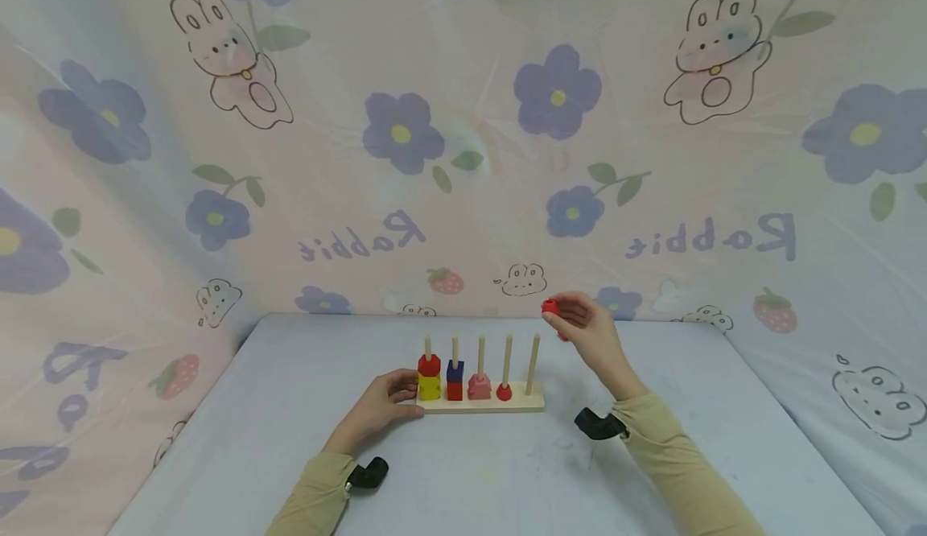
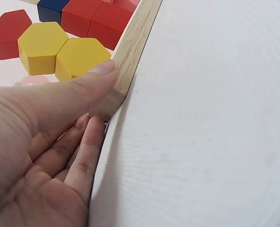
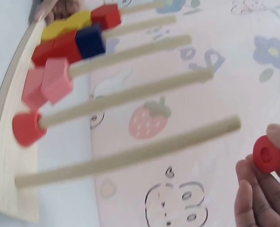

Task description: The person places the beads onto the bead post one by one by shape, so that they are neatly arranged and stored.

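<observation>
A wooden peg stand (image 1: 481, 409) with a row of upright pegs rests on the table. My left hand (image 1: 384, 403) grips its left end, thumb on the front edge and fingers behind. Yellow hexagon blocks (image 2: 43, 42) with a red hexagon block (image 1: 430, 364) on top fill the first peg. The second carries red square blocks (image 3: 64, 46) under a blue one (image 3: 90, 40), the third pink blocks (image 3: 57, 80), the fourth a red tapered block (image 3: 26, 128). Above and right of the fifth peg (image 1: 533, 363), my right hand (image 1: 594, 339) pinches a small round red block (image 3: 266, 153); more red shows below it.
The white table (image 1: 463, 480) extends around the stand on all sides. Behind it hangs a curtain (image 1: 478, 198) printed with rabbits, flowers and strawberries. Black wrist mounts (image 1: 599, 423) stick out from both sleeves.
</observation>
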Demonstrator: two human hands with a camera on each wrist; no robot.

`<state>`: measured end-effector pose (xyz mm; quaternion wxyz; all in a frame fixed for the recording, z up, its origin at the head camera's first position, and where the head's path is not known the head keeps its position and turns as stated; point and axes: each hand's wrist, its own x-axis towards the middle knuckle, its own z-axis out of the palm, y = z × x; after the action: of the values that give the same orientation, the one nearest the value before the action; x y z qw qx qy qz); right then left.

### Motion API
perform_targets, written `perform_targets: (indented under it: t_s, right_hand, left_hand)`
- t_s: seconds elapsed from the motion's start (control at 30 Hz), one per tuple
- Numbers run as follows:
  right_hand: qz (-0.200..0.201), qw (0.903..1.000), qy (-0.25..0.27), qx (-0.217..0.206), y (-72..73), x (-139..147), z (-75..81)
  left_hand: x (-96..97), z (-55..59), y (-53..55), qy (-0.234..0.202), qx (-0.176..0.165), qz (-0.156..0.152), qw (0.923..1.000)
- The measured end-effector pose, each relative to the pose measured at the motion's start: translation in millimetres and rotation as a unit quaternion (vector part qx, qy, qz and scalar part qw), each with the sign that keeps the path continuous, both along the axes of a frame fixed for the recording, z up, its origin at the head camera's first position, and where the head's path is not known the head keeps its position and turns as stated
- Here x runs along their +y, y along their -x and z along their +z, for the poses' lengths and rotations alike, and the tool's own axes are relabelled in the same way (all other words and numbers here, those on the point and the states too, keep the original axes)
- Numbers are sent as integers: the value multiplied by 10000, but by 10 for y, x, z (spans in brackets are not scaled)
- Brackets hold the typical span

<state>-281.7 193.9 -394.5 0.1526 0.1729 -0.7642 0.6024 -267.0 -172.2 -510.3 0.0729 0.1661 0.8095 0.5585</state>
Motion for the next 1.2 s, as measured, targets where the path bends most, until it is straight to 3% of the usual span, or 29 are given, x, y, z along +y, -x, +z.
perform_targets:
  t_s: [0.23, 0.53, 0.77, 0.93, 1.2]
  right_hand:
    - [474, 9970, 583, 177, -69, -185, 59]
    - [1255, 9907, 516, 18, -97, -351, -41]
    - [1376, 9901, 148, -215, -88, -414, -127]
    - [1535, 9875, 196, -314, -64, -420, -161]
    - [1419, 9890, -41, -408, -68, -440, -180]
  left_hand:
    - [0, -13, 16, 36, 35, 5, 10000]
    - [-2, -8, 22, 24, 69, 38, 10000]
    - [-2, -13, 23, 28, 85, 27, 10000]
    - [6, -8, 13, -7, 58, -4, 10000]
    - [23, -8, 9, 41, 54, 49, 10000]
